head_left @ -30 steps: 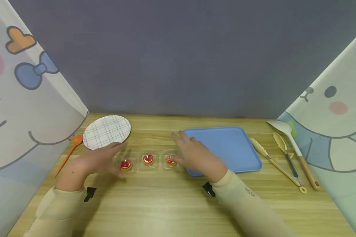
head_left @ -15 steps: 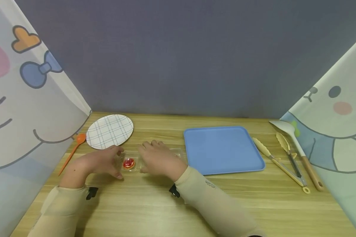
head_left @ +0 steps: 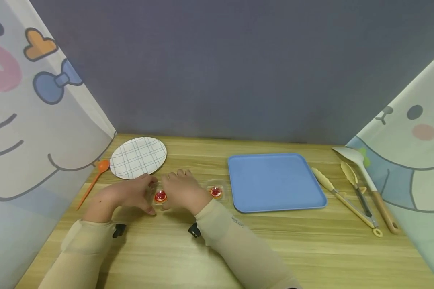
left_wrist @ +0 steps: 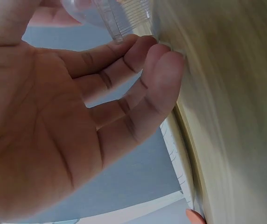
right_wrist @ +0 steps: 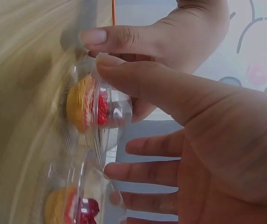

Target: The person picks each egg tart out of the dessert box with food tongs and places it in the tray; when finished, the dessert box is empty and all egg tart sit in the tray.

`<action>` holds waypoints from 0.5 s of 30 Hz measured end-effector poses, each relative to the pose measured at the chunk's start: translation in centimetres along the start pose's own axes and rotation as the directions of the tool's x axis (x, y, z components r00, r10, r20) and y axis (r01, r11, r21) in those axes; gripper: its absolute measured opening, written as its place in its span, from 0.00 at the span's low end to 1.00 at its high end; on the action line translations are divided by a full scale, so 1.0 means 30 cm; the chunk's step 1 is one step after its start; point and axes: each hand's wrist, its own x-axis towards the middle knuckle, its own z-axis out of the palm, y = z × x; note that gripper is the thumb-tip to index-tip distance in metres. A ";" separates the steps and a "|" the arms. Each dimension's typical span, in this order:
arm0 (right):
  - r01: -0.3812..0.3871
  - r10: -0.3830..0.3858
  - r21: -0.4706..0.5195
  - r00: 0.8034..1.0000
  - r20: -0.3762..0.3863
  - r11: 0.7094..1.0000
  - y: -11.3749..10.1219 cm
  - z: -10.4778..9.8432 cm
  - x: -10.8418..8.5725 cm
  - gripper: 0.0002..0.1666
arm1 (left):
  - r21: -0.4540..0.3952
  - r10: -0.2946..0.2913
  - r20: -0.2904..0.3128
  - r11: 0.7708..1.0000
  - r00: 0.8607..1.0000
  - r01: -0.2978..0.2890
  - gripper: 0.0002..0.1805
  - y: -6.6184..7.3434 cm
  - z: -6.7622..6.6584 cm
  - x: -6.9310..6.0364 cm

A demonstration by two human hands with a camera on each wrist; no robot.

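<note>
A clear plastic box [head_left: 160, 196] with a red-topped tart stands between my hands, its lid closed. My left hand [head_left: 132, 195] holds its left side; in the left wrist view the index fingertip meets the box's corner [left_wrist: 117, 37], while the thumb's contact is partly hidden. The right hand [head_left: 183, 190] reaches over from the right. Its thumb [right_wrist: 124, 74] touches the box's rim, and its other fingers stretch straight out beyond. Beside it, a second box [right_wrist: 73, 200] shows in the right wrist view but is hidden under my hand from above. A third box [head_left: 215, 192] stands to the right.
A blue tray [head_left: 275, 182] lies right of the boxes. Farther right are tongs [head_left: 343, 200] and a white spatula [head_left: 369, 180] with a wooden handle. At the back left lie a checked plate [head_left: 138, 157] and an orange spoon [head_left: 94, 182]. Fabric walls enclose the table.
My right hand has moved left, from the rightmost box across the middle one to the leftmost. The left hand has stayed at the leftmost box. The view has shifted slightly.
</note>
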 end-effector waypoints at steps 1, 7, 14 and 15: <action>-0.001 0.001 0.004 1.000 0.005 1.000 -0.001 0.000 0.003 0.49 | -0.001 -0.002 0.003 1.000 1.000 0.002 0.60 -0.001 0.000 0.002; -0.007 0.007 0.010 1.000 0.015 1.000 -0.005 0.008 0.019 0.44 | -0.024 -0.017 0.022 1.000 1.000 0.017 0.60 0.002 0.002 0.013; -0.016 0.016 0.005 1.000 0.023 1.000 -0.008 0.013 0.031 0.38 | -0.015 -0.015 0.011 1.000 1.000 0.015 0.56 -0.013 0.014 0.033; -0.016 0.016 0.007 1.000 0.024 1.000 -0.009 0.013 0.032 0.37 | -0.017 -0.010 0.010 1.000 1.000 0.010 0.55 -0.015 0.015 0.034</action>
